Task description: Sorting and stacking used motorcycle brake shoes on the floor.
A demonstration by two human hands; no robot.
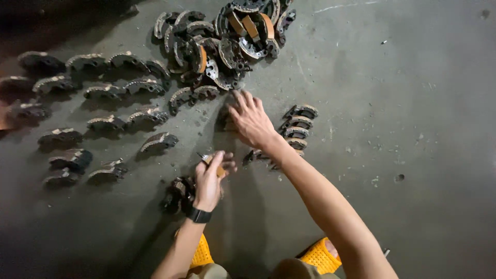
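My right hand reaches forward over the concrete floor, its fingers spread over a dark curved metal shoe just below a heap of such shoes; whether it grips one is hidden. My left hand, with a black watch on the wrist, is closed around a small tool with a brown handle. A little cluster of dark shoes lies just left of that hand. A short row of shoes stands right of my right wrist.
Many curved shoes stand in rows across the left of the floor. Some shoes in the heap show orange-brown linings. My yellow perforated sandals show at the bottom edge. Grey floor stretches to the right.
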